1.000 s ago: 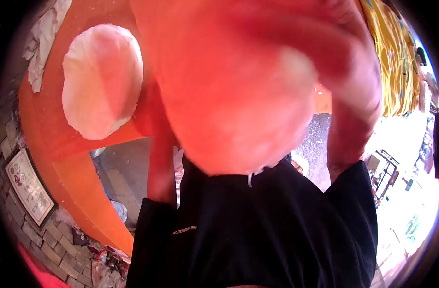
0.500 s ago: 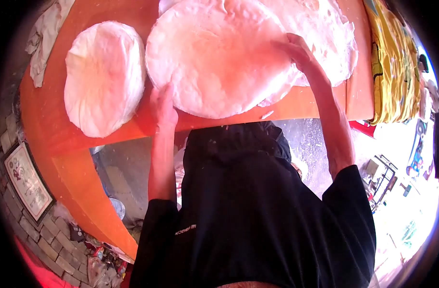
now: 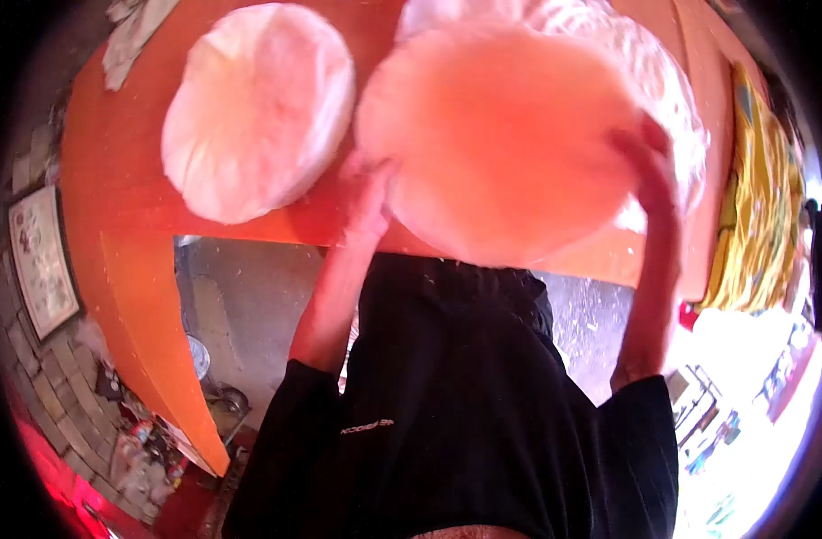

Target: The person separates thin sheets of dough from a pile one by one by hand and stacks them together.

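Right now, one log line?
left hand: middle pad, left edge | right hand: same pad, right edge | left pad: on table

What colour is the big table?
The big flat-topped table is plain orange. It shows best in the head view.

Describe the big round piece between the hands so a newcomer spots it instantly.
Start with the orange table across the upper view. At its near edge, beyond the black shirt, is a broad pinkish-orange disc. Unlike the round piece lying apart on the left or the wrinkled layer behind, it has the left hand and right hand at opposite edges.
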Motion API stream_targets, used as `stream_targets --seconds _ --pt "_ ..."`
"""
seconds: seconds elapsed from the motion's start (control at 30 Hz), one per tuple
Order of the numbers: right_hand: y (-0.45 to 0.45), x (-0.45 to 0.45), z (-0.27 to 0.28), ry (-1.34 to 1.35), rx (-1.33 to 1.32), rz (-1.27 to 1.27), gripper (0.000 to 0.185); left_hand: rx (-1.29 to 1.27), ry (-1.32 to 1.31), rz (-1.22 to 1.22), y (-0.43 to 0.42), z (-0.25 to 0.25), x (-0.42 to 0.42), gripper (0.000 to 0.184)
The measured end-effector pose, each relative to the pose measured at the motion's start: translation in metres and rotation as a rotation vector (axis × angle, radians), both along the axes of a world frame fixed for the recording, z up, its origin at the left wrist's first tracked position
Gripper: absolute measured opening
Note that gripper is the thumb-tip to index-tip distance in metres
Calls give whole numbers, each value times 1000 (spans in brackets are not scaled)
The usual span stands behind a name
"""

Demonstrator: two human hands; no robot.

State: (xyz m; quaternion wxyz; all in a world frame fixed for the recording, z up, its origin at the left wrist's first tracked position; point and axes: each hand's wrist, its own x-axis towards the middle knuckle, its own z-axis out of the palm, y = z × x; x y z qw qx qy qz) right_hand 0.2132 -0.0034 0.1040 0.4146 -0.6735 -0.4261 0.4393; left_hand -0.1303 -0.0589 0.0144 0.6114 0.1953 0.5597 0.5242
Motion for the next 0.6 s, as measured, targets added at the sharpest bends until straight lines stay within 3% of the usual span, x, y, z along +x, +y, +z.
stream_targets --seconds 0.17,0.23,0.3,0.33,0.37,0.5,0.6 --pt "57 -31 100 181 100 56 29 128 -347 -31 26 71 -21 35" --pt "71 -81 133 310 127 0 30 219 -216 -19 35 97 -42 31" --pt "79 -125 149 402 159 0 31 515 286 43 36 97 -88 22" --pt "87 -138 145 417 197 69 31 329 -34 192 40 112 -105 22" --pt "96 -153 140 436 237 145 31 279 86 151 40 124 -135 26" --pt "139 -213 79 486 362 425 31 375 96 292 23 153 -205 39" --pt "154 -260 -4 478 345 633 32 265 218 393 6 112 -263 37"
